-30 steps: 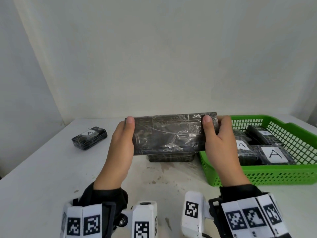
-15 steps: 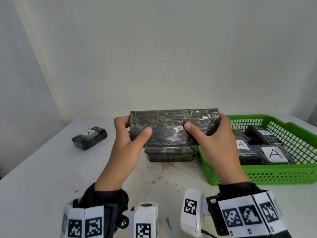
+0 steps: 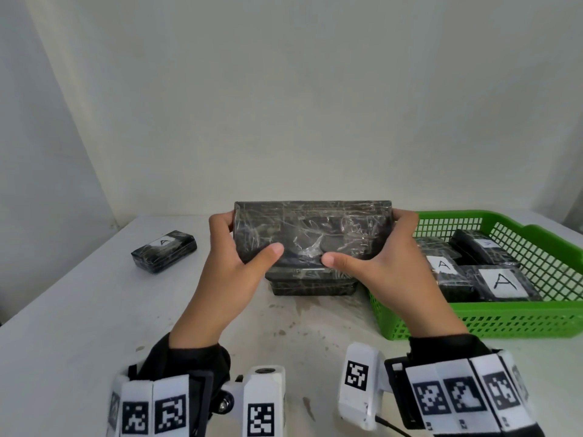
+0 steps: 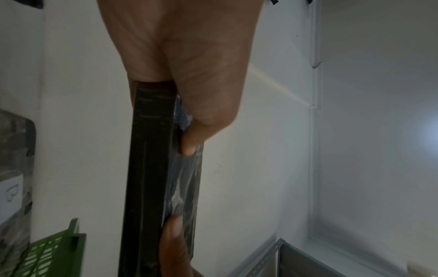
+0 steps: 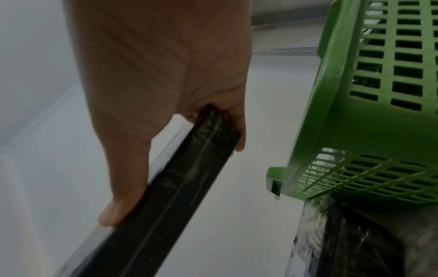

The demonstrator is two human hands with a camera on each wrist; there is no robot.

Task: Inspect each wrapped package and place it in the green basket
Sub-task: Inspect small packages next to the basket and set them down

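A large black package (image 3: 312, 230) wrapped in clear film is held up over the table, its broad face toward me. My left hand (image 3: 236, 247) grips its left end and my right hand (image 3: 378, 247) grips its right end, thumbs on the near face and fingers behind. The left wrist view shows the package (image 4: 151, 168) edge-on, pinched by my left hand (image 4: 189, 116). The right wrist view shows the same package (image 5: 180, 187) in my right hand (image 5: 154, 121). The green basket (image 3: 504, 316) stands at the right with several wrapped packages labelled A (image 3: 501, 283).
Another large wrapped package (image 3: 312, 285) lies on the white table (image 3: 94, 310) just below the held one, against the basket's left wall. A small wrapped package labelled A (image 3: 164, 251) lies at the far left. A wall stands close behind the table.
The held package has been turned from lying flatter to its broad face toward me. Both thumbs slid from its top edge down to the lower middle of the near face.
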